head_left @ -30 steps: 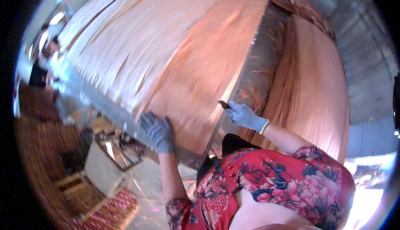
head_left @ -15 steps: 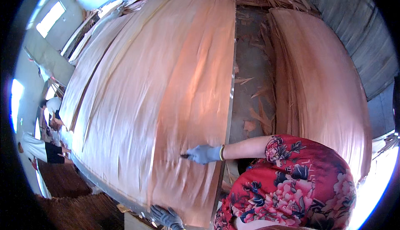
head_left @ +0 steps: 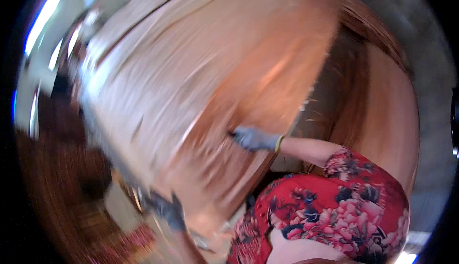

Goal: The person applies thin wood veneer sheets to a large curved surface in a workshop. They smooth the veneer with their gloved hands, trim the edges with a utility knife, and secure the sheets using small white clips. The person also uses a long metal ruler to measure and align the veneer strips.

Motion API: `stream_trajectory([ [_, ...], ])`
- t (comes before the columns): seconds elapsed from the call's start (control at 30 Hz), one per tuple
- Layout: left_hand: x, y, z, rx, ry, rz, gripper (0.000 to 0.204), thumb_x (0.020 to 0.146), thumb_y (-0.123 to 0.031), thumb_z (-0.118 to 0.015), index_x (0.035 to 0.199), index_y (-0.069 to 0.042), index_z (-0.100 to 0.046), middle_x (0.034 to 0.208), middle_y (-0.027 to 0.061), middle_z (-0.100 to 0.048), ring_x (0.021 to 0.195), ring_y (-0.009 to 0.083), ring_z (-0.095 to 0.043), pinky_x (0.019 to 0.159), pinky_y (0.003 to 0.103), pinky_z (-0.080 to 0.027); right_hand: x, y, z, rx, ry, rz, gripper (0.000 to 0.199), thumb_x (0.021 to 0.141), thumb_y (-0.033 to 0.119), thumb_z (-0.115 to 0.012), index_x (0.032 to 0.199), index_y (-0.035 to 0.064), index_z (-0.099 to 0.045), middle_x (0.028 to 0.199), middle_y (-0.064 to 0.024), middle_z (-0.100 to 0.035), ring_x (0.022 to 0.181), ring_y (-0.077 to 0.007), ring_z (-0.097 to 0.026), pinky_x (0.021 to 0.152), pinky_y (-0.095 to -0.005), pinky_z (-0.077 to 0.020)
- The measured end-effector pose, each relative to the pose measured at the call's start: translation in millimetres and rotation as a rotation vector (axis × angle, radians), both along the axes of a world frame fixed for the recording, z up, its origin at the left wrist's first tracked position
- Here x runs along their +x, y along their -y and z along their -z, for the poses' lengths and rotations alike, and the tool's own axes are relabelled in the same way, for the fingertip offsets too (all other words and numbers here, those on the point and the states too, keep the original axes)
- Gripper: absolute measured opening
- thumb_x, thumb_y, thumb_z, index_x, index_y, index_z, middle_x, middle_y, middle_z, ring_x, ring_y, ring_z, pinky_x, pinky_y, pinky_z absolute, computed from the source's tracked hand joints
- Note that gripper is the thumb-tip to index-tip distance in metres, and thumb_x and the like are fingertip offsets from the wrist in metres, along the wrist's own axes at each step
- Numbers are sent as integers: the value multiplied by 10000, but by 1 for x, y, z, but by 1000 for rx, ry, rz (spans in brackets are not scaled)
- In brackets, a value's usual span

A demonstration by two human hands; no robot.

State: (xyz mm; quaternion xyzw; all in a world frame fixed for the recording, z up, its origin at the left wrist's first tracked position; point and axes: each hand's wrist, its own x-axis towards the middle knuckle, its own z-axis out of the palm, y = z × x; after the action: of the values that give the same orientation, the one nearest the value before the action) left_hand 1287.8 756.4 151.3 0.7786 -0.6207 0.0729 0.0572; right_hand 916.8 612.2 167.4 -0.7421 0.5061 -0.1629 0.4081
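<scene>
A wide sheet of reddish-brown wood veneer (head_left: 258,72) lies rippled over paler veneer sheets (head_left: 158,82). Over it reaches my right hand (head_left: 258,138) in a grey glove with a yellow-green cuff, its fingers drawn together near the sheet's surface. A small dark tip shows at those fingers, too blurred to name. My left hand (head_left: 167,210), in a darker grey glove, is at the near left edge of the veneer. Its thumb stands apart from its fingers and nothing shows in it; whether it touches the edge is blurred.
Right of the sheet's straight edge runs a dark strip (head_left: 330,87) with scraps on it. Beyond that lies another veneer stack (head_left: 389,115). Dark brown stacked material (head_left: 62,168) stands at the lower left. Motion smears the whole picture.
The view has swung, so the sheets now slant to the right. My left hand has lifted from lying flat at the near edge and its forearm now shows. My right hand remains over the reddish sheet.
</scene>
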Motion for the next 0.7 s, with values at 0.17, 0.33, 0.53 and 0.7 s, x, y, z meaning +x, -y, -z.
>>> stream_trajectory([
  [0.17, -43, 21, 56, -157, -84, -80, 630, 800, -344, -522, 1308, -10, -356, 1366, 255, -275, 1299, 399, -220, 1078, 499, -119, 44, 24, -3, 256, 340, -119, 202, 875, 108, -431, 1030, 37, -540, 636, 2, -470, 543, -71, -455, 477, -251, -412],
  [0.33, -39, 23, 41, -242, -154, -125, 545, 808, -338, -521, 1220, 14, -469, 1317, 213, -391, 1236, 382, -331, 1033, 515, -215, 124, 34, -7, 33, 52, -393, 147, 897, 192, -441, 941, 70, -511, 654, -100, -566, 569, -253, -565, 535, -375, -443],
  [0.53, -39, 22, 44, -159, -125, -434, 498, 817, -296, -513, 1171, 54, -482, 1278, 219, -412, 1206, 379, -362, 1022, 519, -239, 221, 25, 2, -483, -165, -756, 161, 885, 235, -460, 925, 88, -510, 749, -165, -614, 678, -357, -604, 565, -457, -461],
  [0.7, -39, 21, 57, -304, -142, -460, 662, 787, -353, -536, 1249, 91, -369, 1291, 266, -355, 1219, 428, -307, 1027, 530, -210, 291, 19, 15, -702, -206, -953, 148, 846, 186, -500, 917, 58, -525, 730, -147, -626, 660, -312, -629, 532, -421, -482],
])
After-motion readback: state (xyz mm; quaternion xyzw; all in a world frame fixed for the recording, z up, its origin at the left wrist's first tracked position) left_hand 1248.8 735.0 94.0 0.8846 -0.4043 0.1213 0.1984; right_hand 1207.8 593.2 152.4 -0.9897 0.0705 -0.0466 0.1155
